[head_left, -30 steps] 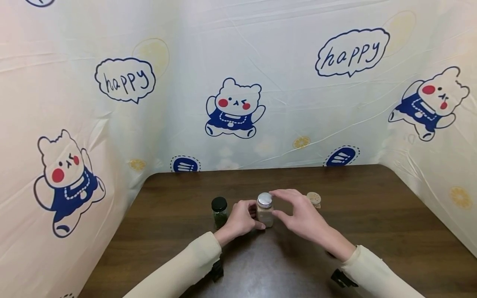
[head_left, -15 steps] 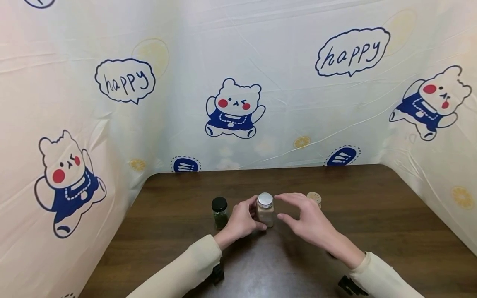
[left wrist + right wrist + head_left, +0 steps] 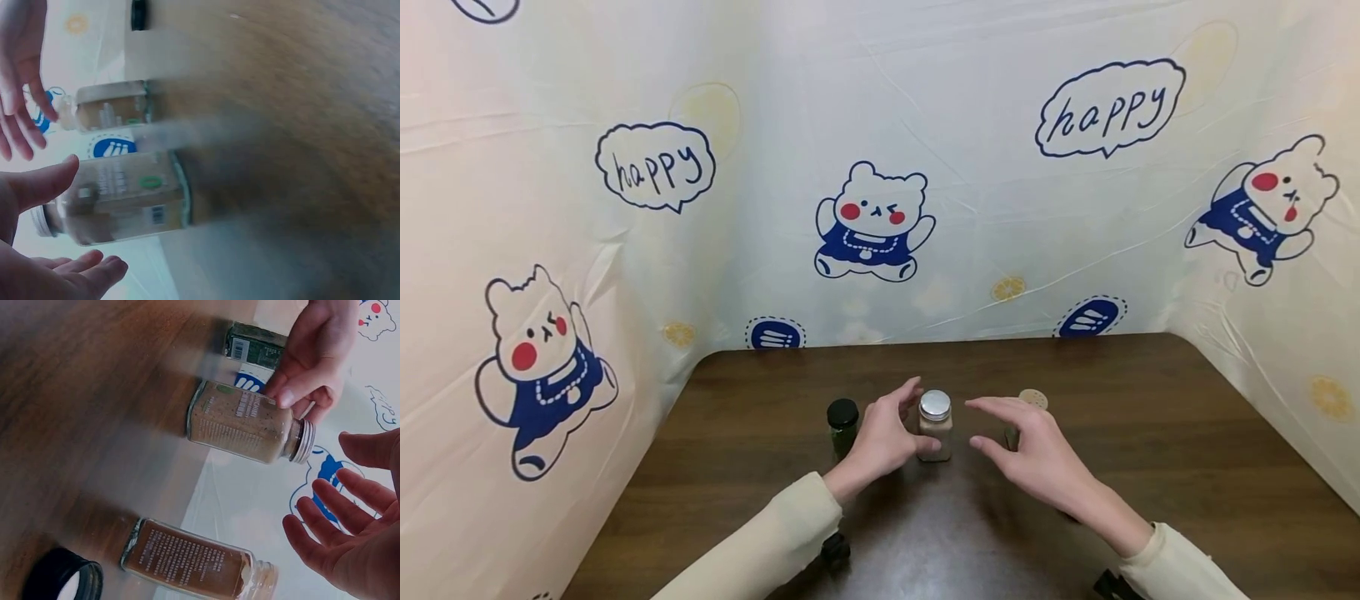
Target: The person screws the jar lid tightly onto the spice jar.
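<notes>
A glass spice jar (image 3: 935,433) of pale powder, capped with a ribbed silver lid, stands upright on the table. My left hand (image 3: 882,433) stands around its left side, thumb in front and fingers behind, spread apart; whether the thumb still touches the glass I cannot tell. To the jar's right, my right hand (image 3: 1037,450) hovers with fingers parted and holds nothing. Behind that hand is a second spice jar (image 3: 184,556) of brown powder, its pale, holed shaker top (image 3: 1034,398) uncovered. Left of my left hand stands a jar of green herbs (image 3: 842,427) with a black lid.
A loose black cap (image 3: 65,575) lies on the table near the brown-powder jar, seen in the right wrist view. The dark wooden table (image 3: 760,375) backs onto a cloth curtain (image 3: 880,100) printed with bears, which also hangs at both sides.
My right hand has drawn away to the right from the silver-lidded jar. My left hand's fingers have loosened and spread from it. The jar stays in about the same place.
</notes>
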Motion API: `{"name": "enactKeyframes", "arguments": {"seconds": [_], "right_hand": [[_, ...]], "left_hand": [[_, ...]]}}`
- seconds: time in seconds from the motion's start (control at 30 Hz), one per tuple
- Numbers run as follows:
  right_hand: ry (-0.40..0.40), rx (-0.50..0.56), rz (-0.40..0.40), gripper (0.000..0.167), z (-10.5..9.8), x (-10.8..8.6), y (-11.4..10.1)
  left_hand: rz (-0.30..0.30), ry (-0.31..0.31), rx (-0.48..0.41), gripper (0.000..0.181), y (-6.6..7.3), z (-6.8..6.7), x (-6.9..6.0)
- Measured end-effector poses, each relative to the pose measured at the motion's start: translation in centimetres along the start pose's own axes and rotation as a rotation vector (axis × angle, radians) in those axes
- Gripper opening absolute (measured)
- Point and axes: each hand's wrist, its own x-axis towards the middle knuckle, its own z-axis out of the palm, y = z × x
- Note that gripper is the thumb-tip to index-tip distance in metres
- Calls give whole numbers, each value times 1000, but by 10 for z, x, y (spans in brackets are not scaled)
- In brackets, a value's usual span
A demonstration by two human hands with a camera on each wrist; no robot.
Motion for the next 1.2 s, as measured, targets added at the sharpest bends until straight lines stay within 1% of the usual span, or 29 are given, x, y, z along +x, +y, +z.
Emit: {"name": "enactKeyframes", "arguments": {"seconds": [0.1, 0.27, 0.5, 0.63, 0.7, 0.8, 0.93, 1.1, 1.2], "right_hand": [[1, -3, 4, 45, 0, -3, 1], [12, -5, 0, 46, -1, -7, 2], [12, -1, 26, 45, -5, -12, 3], [25, -9, 20, 45, -5, -13, 4], [28, -12, 15, 45, -6, -15, 4], [29, -12, 5, 45, -6, -17, 4], [36, -12, -7, 44, -7, -19, 3], [52, -15, -28, 45, -10, -19, 1], [52, -12, -30, 45, -11, -19, 0]], "left_hand": [[12, 5, -16, 95, 5, -1, -2], [35, 38, -24, 90, 13, -3, -6], [105, 93, -27, 91, 24, -8, -9], [129, 118, 8, 89, 29, -11, -11], [151, 133, 31, 87, 29, -12, -12], [168, 157, 37, 84, 31, -13, -14], [169, 188, 40, 77, 37, -17, -16], [179, 221, 62, 64, 44, -19, -18], [168, 234, 57, 57, 46, -19, -19]]}}
